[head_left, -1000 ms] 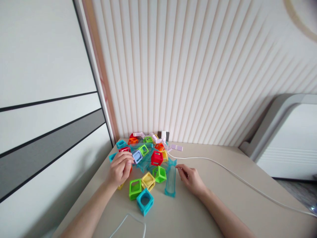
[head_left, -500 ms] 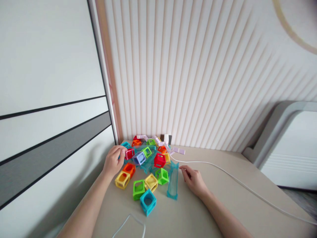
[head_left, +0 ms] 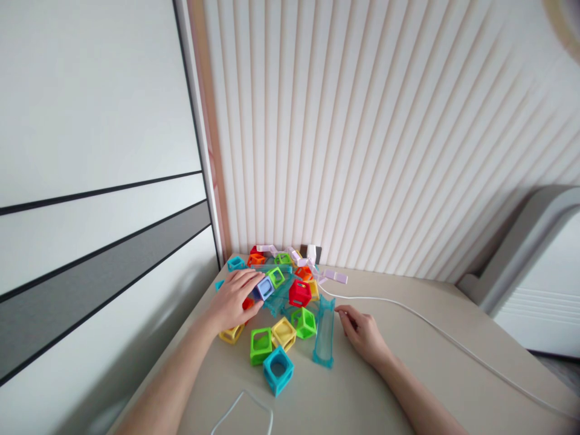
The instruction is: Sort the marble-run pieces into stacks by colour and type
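My left hand [head_left: 238, 299] reaches into the pile of toy blocks with fingers stretched out and thumb apart. Its fingers and thumb lie either side of a purple hollow cube [head_left: 264, 288]; whether they press on it I cannot tell. Partly under this hand are an orange cube [head_left: 248, 303] and a yellow cube [head_left: 231, 334]. My right hand [head_left: 362, 332] rests on the table with its fingers curled and nothing visible in them. Its fingertips are close beside a clear teal track piece [head_left: 324, 335].
Nearer me sit a blue cube [head_left: 278, 370], a green cube [head_left: 261, 346] and a yellow cube [head_left: 284, 334]. A red cube [head_left: 299, 293] and pale purple pieces [head_left: 335, 277] lie farther back. A white cable [head_left: 408, 311] crosses the table [head_left: 353, 386]; a ribbed wall [head_left: 326, 151] stands behind.
My left hand has moved right from the red cube to around the purple cube, its fingers spreading. The red cube there no longer shows. My right hand stays beside the track. The view has shifted slightly.
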### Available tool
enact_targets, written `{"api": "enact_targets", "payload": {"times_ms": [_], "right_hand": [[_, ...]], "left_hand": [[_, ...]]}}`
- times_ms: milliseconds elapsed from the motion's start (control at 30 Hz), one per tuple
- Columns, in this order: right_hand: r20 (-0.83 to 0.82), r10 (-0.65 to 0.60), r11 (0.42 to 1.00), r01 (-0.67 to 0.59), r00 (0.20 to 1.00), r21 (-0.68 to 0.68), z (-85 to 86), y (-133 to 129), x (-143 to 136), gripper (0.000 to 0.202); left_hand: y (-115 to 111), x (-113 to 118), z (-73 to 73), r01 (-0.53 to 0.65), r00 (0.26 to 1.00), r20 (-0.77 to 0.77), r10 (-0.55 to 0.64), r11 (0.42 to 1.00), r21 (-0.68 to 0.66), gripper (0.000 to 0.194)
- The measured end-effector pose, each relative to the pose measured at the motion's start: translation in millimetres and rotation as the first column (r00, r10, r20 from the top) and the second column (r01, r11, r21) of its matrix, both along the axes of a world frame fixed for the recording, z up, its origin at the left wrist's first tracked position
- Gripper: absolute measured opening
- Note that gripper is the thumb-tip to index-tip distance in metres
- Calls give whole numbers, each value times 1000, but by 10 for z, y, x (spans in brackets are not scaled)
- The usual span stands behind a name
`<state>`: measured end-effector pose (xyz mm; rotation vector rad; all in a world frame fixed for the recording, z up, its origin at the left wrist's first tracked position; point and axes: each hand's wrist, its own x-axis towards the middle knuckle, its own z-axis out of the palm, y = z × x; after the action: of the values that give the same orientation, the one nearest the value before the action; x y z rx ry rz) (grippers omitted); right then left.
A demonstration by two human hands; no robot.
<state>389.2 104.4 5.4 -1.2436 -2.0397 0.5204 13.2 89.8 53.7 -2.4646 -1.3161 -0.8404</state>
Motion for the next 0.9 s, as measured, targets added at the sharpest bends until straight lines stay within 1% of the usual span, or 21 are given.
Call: {"api": "enact_targets", "payload": {"times_ms": [133, 267, 400, 533, 667, 900], "right_hand": [[3, -2, 1000, 2, 1000, -11, 6, -6, -10, 40], [1, 6, 1000, -6, 1000, -13, 6, -1, -10, 40], [0, 12, 1000, -12, 1000, -15, -28, 13, 5, 39], [6, 3, 1000, -3, 1000, -13, -45, 16, 12, 39], [7, 4, 1000, -4, 1000, -8, -20, 8, 4, 39], [6, 14, 1000, -14, 1000, -16, -21, 11, 16, 37]], "left_hand": [[11, 9, -9, 31, 1000, -4, -31, 999, -26, 55], [37, 8, -44, 27, 1000, -5, -28, 998, -60, 56], [58, 20, -87, 16, 1000, -9, -17, 997, -69, 61], [48, 39, -92, 14, 1000, -26, -15, 999, -39, 64], [36, 52, -72, 22, 998, -54, -21, 1000, 9, 63], [60, 36, -91, 43, 998, -38, -40, 997, 63, 61]]}}
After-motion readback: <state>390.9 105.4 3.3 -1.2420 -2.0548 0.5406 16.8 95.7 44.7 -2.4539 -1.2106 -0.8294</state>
